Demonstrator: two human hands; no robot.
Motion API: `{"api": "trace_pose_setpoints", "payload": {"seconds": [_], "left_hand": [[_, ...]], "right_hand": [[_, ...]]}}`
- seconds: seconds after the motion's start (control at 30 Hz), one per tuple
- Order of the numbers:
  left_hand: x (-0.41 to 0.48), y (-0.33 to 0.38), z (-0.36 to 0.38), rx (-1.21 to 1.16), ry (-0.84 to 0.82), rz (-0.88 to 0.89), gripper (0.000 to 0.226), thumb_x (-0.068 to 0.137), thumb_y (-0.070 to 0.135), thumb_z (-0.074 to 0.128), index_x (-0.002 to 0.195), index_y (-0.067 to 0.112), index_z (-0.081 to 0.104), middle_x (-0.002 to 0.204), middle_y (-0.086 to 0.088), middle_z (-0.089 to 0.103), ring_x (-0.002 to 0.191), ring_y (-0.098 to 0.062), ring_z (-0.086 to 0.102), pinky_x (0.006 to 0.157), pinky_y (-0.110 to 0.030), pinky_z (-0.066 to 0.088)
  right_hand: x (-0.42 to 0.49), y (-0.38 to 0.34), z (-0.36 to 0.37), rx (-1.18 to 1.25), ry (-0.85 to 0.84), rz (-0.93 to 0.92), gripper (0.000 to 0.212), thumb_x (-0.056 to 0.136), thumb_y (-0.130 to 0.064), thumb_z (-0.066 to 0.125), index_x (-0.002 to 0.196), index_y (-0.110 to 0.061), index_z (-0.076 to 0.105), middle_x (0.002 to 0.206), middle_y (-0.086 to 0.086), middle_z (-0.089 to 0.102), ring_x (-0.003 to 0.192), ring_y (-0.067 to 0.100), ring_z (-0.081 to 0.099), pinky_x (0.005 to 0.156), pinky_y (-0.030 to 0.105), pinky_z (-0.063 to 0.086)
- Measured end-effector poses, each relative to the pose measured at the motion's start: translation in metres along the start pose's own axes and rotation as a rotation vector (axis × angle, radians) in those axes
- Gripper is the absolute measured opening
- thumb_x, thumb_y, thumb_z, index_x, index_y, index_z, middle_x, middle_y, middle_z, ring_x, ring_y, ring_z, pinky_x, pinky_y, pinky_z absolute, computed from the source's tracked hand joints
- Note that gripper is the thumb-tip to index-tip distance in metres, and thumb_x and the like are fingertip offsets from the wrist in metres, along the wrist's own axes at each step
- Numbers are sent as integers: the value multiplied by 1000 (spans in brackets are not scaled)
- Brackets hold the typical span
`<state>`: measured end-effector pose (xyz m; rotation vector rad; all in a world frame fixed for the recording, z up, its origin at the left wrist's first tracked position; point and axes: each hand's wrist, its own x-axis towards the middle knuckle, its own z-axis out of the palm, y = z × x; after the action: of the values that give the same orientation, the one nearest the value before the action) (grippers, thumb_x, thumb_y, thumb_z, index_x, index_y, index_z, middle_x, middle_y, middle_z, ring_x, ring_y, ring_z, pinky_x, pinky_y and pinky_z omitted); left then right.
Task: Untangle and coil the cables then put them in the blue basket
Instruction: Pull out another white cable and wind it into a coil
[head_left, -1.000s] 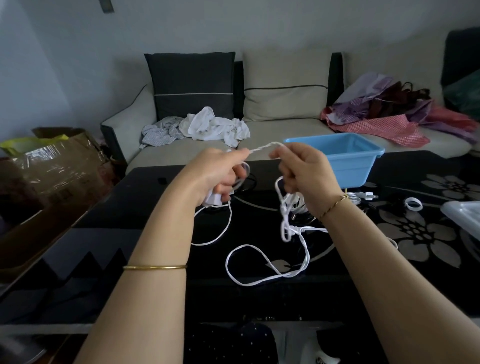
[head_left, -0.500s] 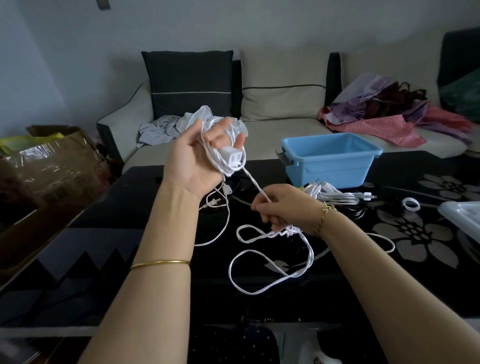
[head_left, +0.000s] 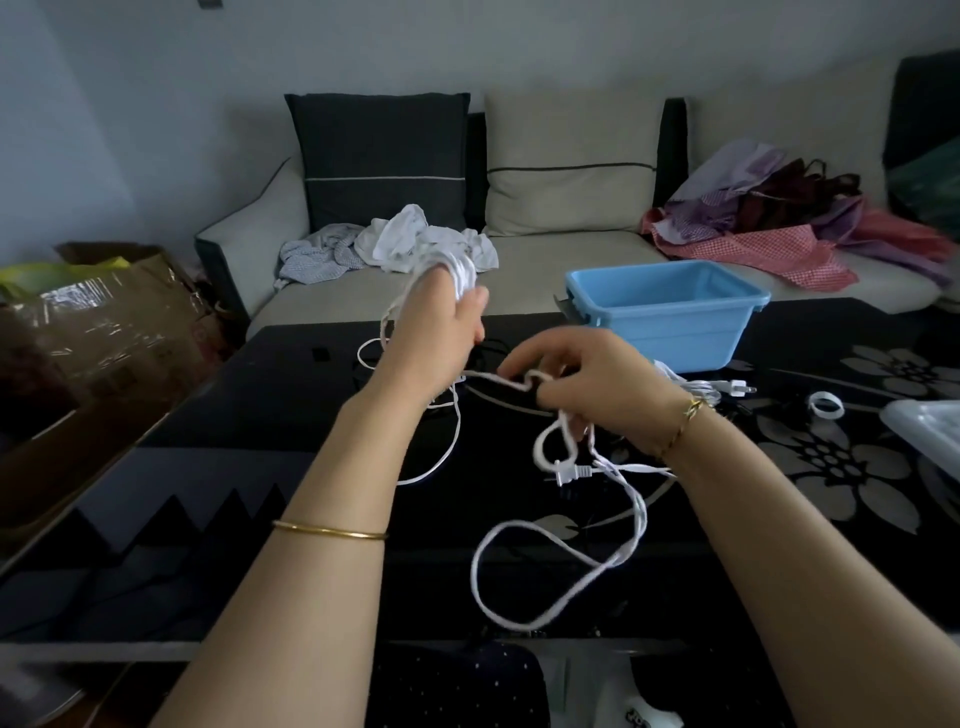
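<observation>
My left hand (head_left: 434, 332) is raised over the black table (head_left: 270, 467), with several turns of a white cable (head_left: 460, 273) wound round its fingers. A strand runs from it to my right hand (head_left: 587, 384), which pinches the cable lower down. Below that hand the cable's plug (head_left: 569, 473) dangles, and a loose loop (head_left: 550, 571) lies on the table. The blue basket (head_left: 670, 322) stands behind my right hand with nothing visible in it. More white cables (head_left: 701, 387) lie bunched beside its base.
A small white coil (head_left: 826, 405) and a clear plastic lid (head_left: 930, 431) lie at the table's right. A sofa (head_left: 571, 260) with heaped clothes runs behind the table. A cardboard box (head_left: 98, 322) stands to the left.
My left hand has turned over, its back now towards me, with the cable still wound on it. My right hand has risen slightly, and the plug end now hangs beneath it.
</observation>
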<state>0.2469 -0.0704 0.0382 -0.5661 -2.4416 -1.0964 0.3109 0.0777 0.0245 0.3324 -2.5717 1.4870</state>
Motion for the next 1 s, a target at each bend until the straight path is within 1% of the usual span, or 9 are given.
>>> {"api": "trace_pose_setpoints", "payload": {"seconds": [0.1, 0.17, 0.23, 0.37, 0.47, 0.6, 0.7, 0.8, 1.0], "left_hand": [[-7, 1, -1, 116, -281, -33, 32, 100, 22, 44, 75, 5, 54, 67, -4, 57, 61, -14, 54, 58, -21, 34], [-12, 10, -5, -56, -439, -77, 17, 97, 25, 51, 86, 13, 48, 78, -3, 50, 71, -14, 48, 64, -21, 36], [-14, 14, -8, -95, -530, -39, 24, 89, 29, 62, 99, 18, 44, 88, 0, 42, 78, -11, 41, 67, -23, 35], [-10, 1, -2, 328, -464, 22, 43, 79, 40, 71, 82, 12, 38, 75, 1, 39, 66, -12, 38, 55, -26, 30], [-8, -7, -1, 273, -381, -13, 34, 84, 31, 61, 73, 13, 34, 73, 0, 39, 66, -16, 40, 58, -31, 30], [-8, -1, 0, 104, -463, -72, 18, 91, 22, 50, 77, 12, 43, 61, -1, 44, 55, -20, 47, 59, -35, 46], [-11, 4, 1, -127, -636, -214, 27, 95, 30, 49, 86, 6, 58, 42, 5, 34, 36, -13, 34, 55, -33, 47], [-11, 10, -5, -323, -724, -303, 47, 99, 40, 41, 96, 0, 64, 41, 6, 29, 36, -9, 27, 50, -25, 43], [-3, 4, -14, -828, -780, -471, 52, 100, 39, 31, 78, 3, 62, 35, 9, 22, 29, -5, 22, 43, -20, 37]], "right_hand": [[5, 8, -11, 194, 172, 40, 33, 75, 12, 58, 86, -17, 67, 54, -6, 51, 41, 11, 41, 39, 20, 34], [8, 12, -14, 407, 221, 125, 26, 76, 15, 57, 83, -10, 61, 52, -1, 53, 39, 11, 39, 38, 19, 28], [12, 15, -15, 638, 191, 230, 23, 82, 14, 51, 79, -8, 52, 45, 0, 51, 31, 6, 34, 34, 14, 21], [15, 22, -20, 1041, 26, 439, 26, 89, -8, 40, 65, -10, 50, 57, 6, 53, 33, 4, 29, 31, 11, 16], [14, 22, -23, 1202, 3, 401, 7, 76, -7, 40, 76, -10, 46, 75, 17, 63, 40, 6, 30, 36, 12, 18], [18, 20, -12, 882, 171, 195, 21, 83, 8, 53, 89, -12, 51, 61, 4, 59, 39, 3, 27, 36, 14, 16], [22, 19, -6, 650, 343, 80, 12, 84, 2, 62, 89, -7, 57, 62, 6, 62, 37, 3, 30, 35, 14, 22], [25, 26, -9, 577, 403, 67, 9, 86, -8, 65, 82, -10, 57, 62, 6, 63, 36, 3, 31, 35, 14, 23], [27, 37, -7, 441, 377, 132, 24, 87, -27, 65, 69, -13, 57, 52, 1, 48, 37, 6, 28, 34, 15, 20]]}}
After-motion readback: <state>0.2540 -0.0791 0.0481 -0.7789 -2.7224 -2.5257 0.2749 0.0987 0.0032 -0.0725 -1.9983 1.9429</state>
